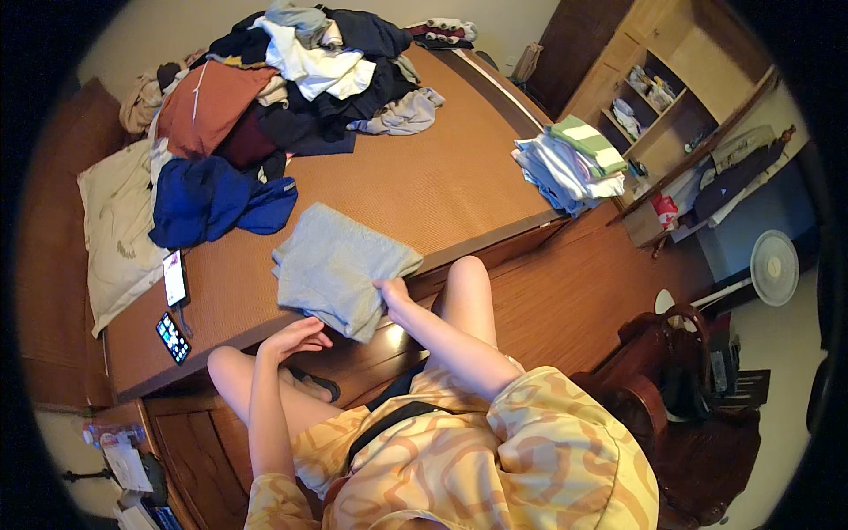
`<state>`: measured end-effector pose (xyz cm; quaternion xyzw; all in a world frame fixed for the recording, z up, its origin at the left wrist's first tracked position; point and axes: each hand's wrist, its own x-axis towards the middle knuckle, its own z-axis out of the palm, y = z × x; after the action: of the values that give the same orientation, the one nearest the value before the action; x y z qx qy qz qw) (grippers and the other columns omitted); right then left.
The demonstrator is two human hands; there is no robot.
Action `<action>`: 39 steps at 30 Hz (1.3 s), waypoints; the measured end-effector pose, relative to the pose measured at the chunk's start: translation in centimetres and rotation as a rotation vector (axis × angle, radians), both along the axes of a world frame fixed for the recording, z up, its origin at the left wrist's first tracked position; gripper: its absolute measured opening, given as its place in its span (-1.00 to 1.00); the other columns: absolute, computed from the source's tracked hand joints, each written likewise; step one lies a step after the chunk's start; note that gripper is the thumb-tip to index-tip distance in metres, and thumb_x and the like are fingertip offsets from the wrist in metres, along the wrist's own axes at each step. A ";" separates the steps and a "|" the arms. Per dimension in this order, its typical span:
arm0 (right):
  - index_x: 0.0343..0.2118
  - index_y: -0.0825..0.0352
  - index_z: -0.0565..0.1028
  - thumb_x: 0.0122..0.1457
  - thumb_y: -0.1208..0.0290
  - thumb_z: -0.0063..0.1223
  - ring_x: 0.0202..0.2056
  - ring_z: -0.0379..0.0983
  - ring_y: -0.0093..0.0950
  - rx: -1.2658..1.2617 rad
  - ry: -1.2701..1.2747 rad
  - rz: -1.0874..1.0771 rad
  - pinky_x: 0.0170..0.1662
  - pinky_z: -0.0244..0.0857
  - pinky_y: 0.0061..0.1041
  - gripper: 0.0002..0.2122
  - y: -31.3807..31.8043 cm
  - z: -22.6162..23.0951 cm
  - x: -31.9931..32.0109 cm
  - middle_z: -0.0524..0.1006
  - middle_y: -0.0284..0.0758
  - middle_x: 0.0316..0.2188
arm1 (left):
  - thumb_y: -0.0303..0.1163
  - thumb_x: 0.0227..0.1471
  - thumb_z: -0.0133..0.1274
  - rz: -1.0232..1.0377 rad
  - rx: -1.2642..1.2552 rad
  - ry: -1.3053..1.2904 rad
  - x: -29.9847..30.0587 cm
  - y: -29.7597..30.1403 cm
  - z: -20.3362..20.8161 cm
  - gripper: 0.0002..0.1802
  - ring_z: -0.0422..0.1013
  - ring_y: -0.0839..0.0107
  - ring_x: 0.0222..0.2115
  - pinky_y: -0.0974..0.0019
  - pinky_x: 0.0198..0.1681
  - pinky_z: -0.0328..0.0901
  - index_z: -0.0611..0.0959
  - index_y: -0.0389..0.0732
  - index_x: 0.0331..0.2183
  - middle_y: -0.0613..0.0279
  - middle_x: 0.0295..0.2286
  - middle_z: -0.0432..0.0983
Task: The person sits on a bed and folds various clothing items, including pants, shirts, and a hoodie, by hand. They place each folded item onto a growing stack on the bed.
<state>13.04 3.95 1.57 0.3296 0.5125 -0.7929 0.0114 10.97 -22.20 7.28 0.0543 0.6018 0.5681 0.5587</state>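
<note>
Folds of a grey garment lay in a flattened bundle at the near edge of the bed, its lowest corner hanging over the side toward the person's lap. The right hand grasped the garment's right edge, fingers bent around the fabric. The left hand was free of any grip, its fingers loosely curved just beside the garment's lower edge; whether the fingertips touched the cloth could not be told.

Beyond the garment, to the left, a crumpled blue garment lay before a loose heap of clothes. Well apart, at the bed's right edge, stood a neat stack of folded clothes, topped by a green-and-white striped piece. Two phones with lit screens, one white and one dark-framed, lay near a beige pillow at the left.
</note>
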 end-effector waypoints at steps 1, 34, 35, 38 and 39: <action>-0.03 0.53 0.23 0.04 0.53 -0.06 -0.09 0.34 -0.23 -0.034 0.053 -0.023 0.02 0.20 -0.26 -0.60 0.5 1.0 -0.2 0.41 -0.08 -0.13 | -0.16 0.14 -0.13 0.025 -0.030 0.032 -0.1 -0.4 0.1 -0.67 0.44 0.46 -0.29 0.42 -0.21 0.32 0.43 -0.12 -0.12 0.29 -0.44 0.50; -0.30 0.32 0.41 0.06 0.36 0.04 -0.36 0.46 -0.37 0.461 -0.077 -0.517 -0.26 0.40 -0.29 -0.81 74.7 24.7 -1.9 0.52 -0.27 -0.38 | -0.37 0.11 -0.13 0.698 -0.302 0.412 -3.4 -2.3 -2.2 -0.79 0.29 0.55 -0.62 0.49 -0.55 0.26 0.47 -0.22 -0.21 0.32 -0.59 0.35; -0.26 0.33 0.42 0.04 0.32 0.09 -0.34 0.47 -0.36 0.331 -0.120 -0.413 -0.24 0.40 -0.26 -0.75 73.5 22.3 -2.2 0.52 -0.28 -0.33 | -0.37 0.11 -0.13 0.712 -0.318 0.401 -3.1 -2.2 -2.4 -0.80 0.30 0.55 -0.62 0.49 -0.55 0.26 0.47 -0.22 -0.22 0.33 -0.59 0.35; -0.19 0.29 0.46 0.02 0.19 0.12 -0.23 0.45 -0.33 0.189 -0.023 -0.555 -0.09 0.32 -0.24 -0.66 69.5 19.8 -2.8 0.51 -0.33 -0.20 | -0.38 0.12 -0.13 0.721 -0.334 0.385 -2.4 -1.3 -2.0 -0.81 0.30 0.56 -0.61 0.51 -0.53 0.25 0.48 -0.22 -0.24 0.34 -0.58 0.36; -0.19 0.29 0.46 0.02 0.18 0.12 -0.22 0.45 -0.35 0.196 0.002 -0.525 -0.10 0.32 -0.25 -0.65 70.7 19.7 -2.2 0.51 -0.33 -0.21 | -0.38 0.12 -0.13 0.688 -0.297 0.395 -3.1 -0.7 -3.0 -0.81 0.30 0.56 -0.61 0.52 -0.53 0.24 0.48 -0.22 -0.24 0.34 -0.58 0.37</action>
<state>10.81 74.62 21.32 0.4498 0.4837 -0.7157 -0.2269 7.85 -22.95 4.28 -0.1230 0.7556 0.6075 0.2119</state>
